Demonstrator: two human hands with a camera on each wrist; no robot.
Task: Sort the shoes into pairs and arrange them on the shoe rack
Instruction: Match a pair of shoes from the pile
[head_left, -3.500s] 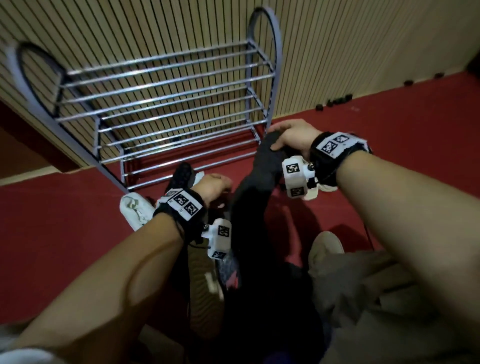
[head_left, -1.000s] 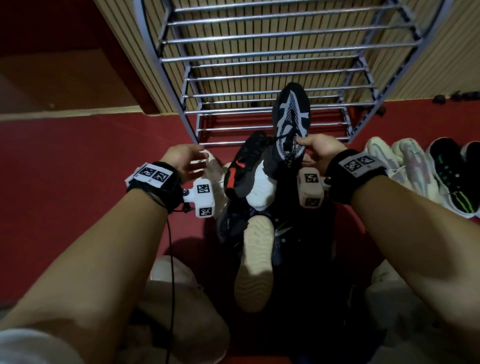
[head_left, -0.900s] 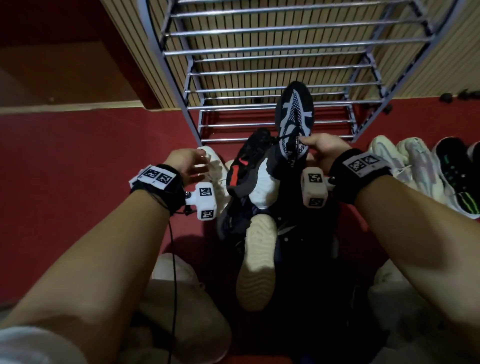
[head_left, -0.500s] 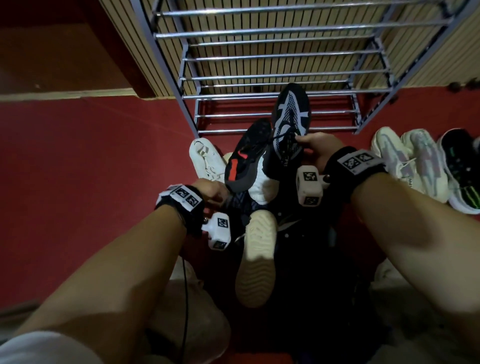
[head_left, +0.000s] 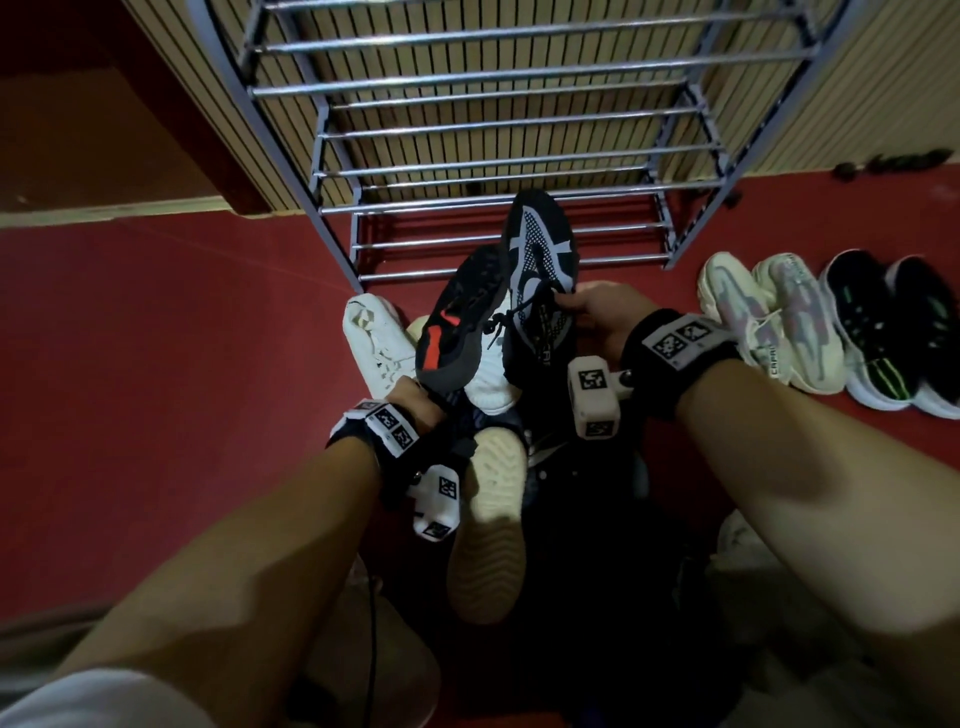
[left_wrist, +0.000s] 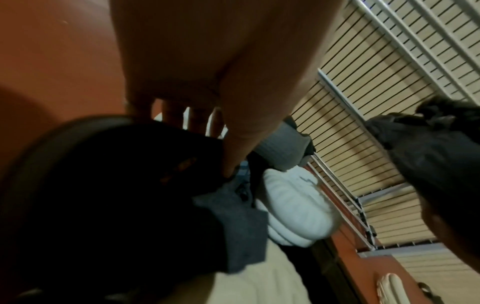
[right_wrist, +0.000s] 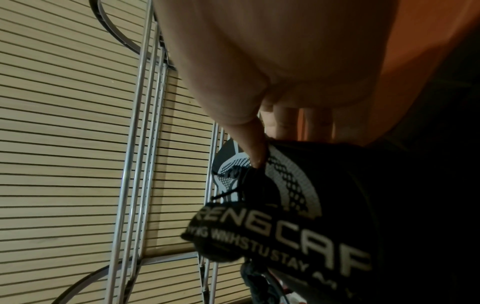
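Observation:
My right hand (head_left: 579, 307) holds a black sneaker with white mesh (head_left: 540, 249) by its collar, toe towards the shoe rack (head_left: 493, 130). In the right wrist view the thumb (right_wrist: 253, 144) pinches that lettered collar (right_wrist: 285, 218). My left hand (head_left: 413, 397) grips the heel of a black sneaker with a red mark (head_left: 457, 322), which leans on the pile. The left wrist view shows my thumb (left_wrist: 233, 148) on its dark heel (left_wrist: 103, 185), fingers behind it. The rack's bars are bare.
A white sneaker (head_left: 371, 338) lies left of the pile, another white shoe (head_left: 488, 382) under the black ones, and a beige sole (head_left: 488, 535) faces up nearer me. A cream pair (head_left: 769, 322) and a black-green pair (head_left: 893, 332) stand right of the rack on red floor.
My left hand moved from beside the white sneaker to the red-marked black sneaker and took hold of its heel. The right hand kept holding the black-and-white sneaker.

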